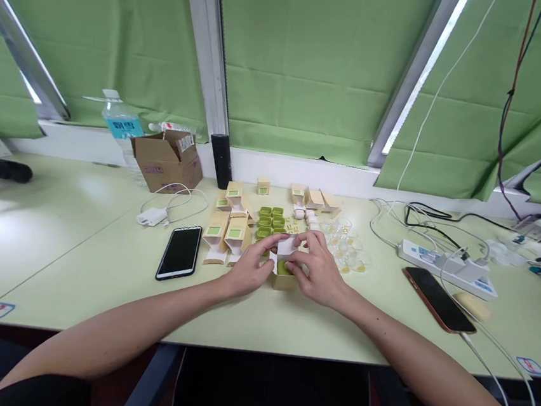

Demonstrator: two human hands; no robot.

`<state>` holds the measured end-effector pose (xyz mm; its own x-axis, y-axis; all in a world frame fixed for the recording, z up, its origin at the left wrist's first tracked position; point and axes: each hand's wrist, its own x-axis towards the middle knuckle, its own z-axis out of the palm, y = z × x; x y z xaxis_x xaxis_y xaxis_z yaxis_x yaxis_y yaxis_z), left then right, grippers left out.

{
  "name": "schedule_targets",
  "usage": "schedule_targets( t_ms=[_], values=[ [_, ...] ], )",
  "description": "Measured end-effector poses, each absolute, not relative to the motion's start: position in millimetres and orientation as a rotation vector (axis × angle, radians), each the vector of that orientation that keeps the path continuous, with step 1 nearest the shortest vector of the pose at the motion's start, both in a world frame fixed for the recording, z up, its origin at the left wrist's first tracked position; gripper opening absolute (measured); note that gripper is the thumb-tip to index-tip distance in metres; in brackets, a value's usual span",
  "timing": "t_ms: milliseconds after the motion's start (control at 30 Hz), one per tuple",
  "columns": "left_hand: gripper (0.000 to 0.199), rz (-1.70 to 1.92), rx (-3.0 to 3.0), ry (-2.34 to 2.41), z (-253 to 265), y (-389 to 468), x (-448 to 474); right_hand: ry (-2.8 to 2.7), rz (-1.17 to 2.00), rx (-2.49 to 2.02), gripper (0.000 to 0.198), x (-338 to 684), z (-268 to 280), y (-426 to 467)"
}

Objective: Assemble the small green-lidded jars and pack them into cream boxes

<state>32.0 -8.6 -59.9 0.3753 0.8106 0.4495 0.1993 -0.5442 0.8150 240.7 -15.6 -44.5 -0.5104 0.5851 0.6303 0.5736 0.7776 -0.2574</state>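
Note:
A small cardboard box [284,283] stands on the table in front of me, its white-lined flap [287,245] raised. Inside its open top sits a green piece [284,269], partly hidden by fingers. My left hand [251,269] grips the box's left side and flap between thumb and fingers. From the right, my right hand [317,272] is closed at the box, upper fingers at the flap and thumb by the green piece. Just behind are several green cups [271,219], small yellowish pieces [292,224], pink-white pieces [311,218] and clear plastic pieces [343,242] with yellow spots.
Several open boxes [227,231] lie left of the cups, more [316,199] behind. A phone [179,253] and white charger [152,216] lie left; another phone [438,299] and a power strip [446,269] with cables lie right. A carton [169,162], water bottle [123,126] and black cylinder [221,161] stand at the back.

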Motion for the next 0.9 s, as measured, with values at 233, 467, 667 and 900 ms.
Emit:
schedule_targets(
  t_ms=[233,467,667,900],
  values=[
    [0.061,1.159,1.963,0.854,-61,-6,32,-2.146,0.138,-0.851,0.015,245,-41,-12],
    [0.04,1.15,1.867,0.797,-57,-8,31,-1.873,0.404,-0.875,0.029,253,-41,-1],
    [0.021,1.23,1.911,0.897,-55,-11,35,-1.908,0.605,-0.938,0.044,243,-53,-5],
    [0.033,1.2,1.922,0.897,-60,-9,39,-1.958,0.598,-0.954,0.041,240,-56,-8]
  ],
)
